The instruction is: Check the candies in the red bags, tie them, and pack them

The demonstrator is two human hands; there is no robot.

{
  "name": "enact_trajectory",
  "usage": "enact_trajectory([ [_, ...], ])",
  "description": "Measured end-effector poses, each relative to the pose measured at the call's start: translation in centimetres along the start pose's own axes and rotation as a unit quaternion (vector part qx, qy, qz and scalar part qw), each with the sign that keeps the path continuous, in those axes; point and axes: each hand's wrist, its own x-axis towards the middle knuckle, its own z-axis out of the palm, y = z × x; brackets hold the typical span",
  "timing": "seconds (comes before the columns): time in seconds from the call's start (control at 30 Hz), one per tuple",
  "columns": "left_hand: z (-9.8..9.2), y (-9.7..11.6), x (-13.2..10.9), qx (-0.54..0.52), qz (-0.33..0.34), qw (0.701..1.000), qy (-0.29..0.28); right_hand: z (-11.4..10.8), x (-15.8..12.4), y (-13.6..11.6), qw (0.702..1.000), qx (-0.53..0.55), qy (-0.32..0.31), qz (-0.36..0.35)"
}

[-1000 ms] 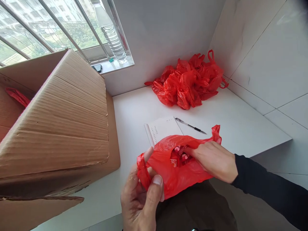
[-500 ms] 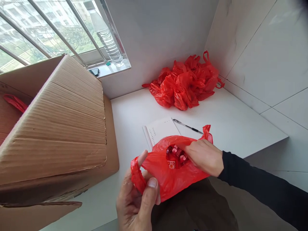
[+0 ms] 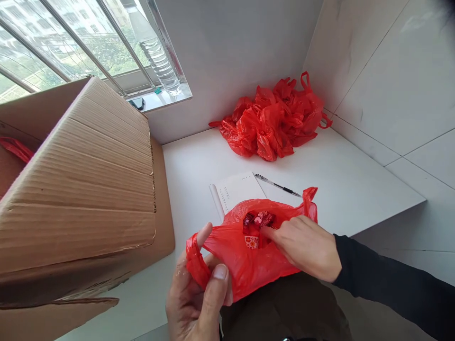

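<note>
A big cardboard box stands to the left of my left hand, with some red plastic inside; its raised flap blocks most of my view into it. Ahead of both my hands, against the wall, lies a heap of crumpled red bags. The open red bag is between my hands: my left hand is clamped on its left side, a handle looped over the index finger. My right hand dips its fingers into the mouth, covering part of it, so I can't tell whether they're closed on anything. Inside, just beside those fingertips, sit shiny dark-red packets and a small flowered packet.

The white surface spreads out ahead of my hands. Just beyond the bag is a notepad, its near part hidden by the plastic, with a pen beside it. Farther off, ahead and left of my left hand, a clear bottle stands on the windowsill.
</note>
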Motion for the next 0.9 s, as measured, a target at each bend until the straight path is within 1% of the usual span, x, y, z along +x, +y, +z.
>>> enact_trajectory([
  [0.03,0.2,0.2,-0.1,0.000,-0.002,1.000,0.009,0.0,0.2,-0.3,1.000,0.000,-0.006,-0.020],
  [0.1,0.3,0.4,-0.3,0.003,0.008,1.000,0.010,0.0,0.8,-0.7,0.998,0.000,-0.025,-0.057],
  [0.13,0.3,0.4,-0.3,0.006,0.013,1.000,0.008,-0.1,1.1,-0.8,0.998,0.006,-0.028,-0.062],
  [0.23,0.2,0.4,-0.2,0.009,0.024,1.000,0.008,-0.3,2.3,-0.6,0.999,0.019,-0.015,-0.031],
  [0.3,0.0,0.2,-0.1,0.008,0.019,1.000,0.011,-0.6,2.6,-0.4,0.999,0.025,-0.014,-0.017],
  [0.37,-0.3,0.0,0.1,0.010,0.014,1.000,0.013,-0.8,2.1,-0.3,0.999,0.033,-0.007,-0.018],
  [0.4,-0.5,-0.1,0.2,0.013,0.014,1.000,0.015,-1.0,1.6,-0.2,0.999,0.047,0.013,-0.023],
  [0.43,-0.7,-0.1,0.3,0.018,0.022,0.999,0.016,-1.2,0.9,-0.1,0.996,0.072,0.048,-0.032],
  [0.47,-1.0,0.0,0.4,0.021,0.040,0.999,0.012,-1.4,0.1,0.1,0.989,0.106,0.099,-0.041],
  [0.53,-1.6,0.1,0.7,0.026,0.087,0.996,0.010,-1.7,-1.4,0.9,0.958,0.167,0.232,-0.035],
  [0.6,-2.2,0.3,1.0,0.031,0.127,0.991,0.012,-1.4,-2.5,2.2,0.918,0.176,0.353,0.033],
  [0.63,-2.5,0.3,1.0,0.034,0.143,0.989,0.007,-1.1,-2.7,2.9,0.904,0.167,0.386,0.078],
  [0.67,-2.7,0.4,1.0,0.035,0.153,0.988,0.002,-0.7,-2.8,3.6,0.897,0.166,0.393,0.118],
  [0.7,-2.7,0.5,1.0,0.035,0.159,0.987,0.001,-0.2,-2.8,4.3,0.897,0.183,0.374,0.148],
  [0.73,-2.7,0.6,0.9,0.033,0.165,0.986,0.004,0.1,-2.8,4.8,0.900,0.220,0.336,0.169],
  [0.8,-2.6,0.9,0.7,0.031,0.171,0.985,0.020,0.5,-2.8,5.2,0.896,0.314,0.255,0.186],
  [0.83,-2.5,1.1,0.7,0.036,0.174,0.984,0.027,0.3,-2.8,5.2,0.887,0.353,0.234,0.187],
  [0.87,-2.4,1.4,0.7,0.047,0.181,0.982,0.028,0.0,-3.0,5.1,0.877,0.381,0.227,0.184],
  [0.9,-2.4,1.8,0.7,0.062,0.195,0.979,0.023,-0.5,-3.2,4.9,0.868,0.400,0.234,0.178],
])
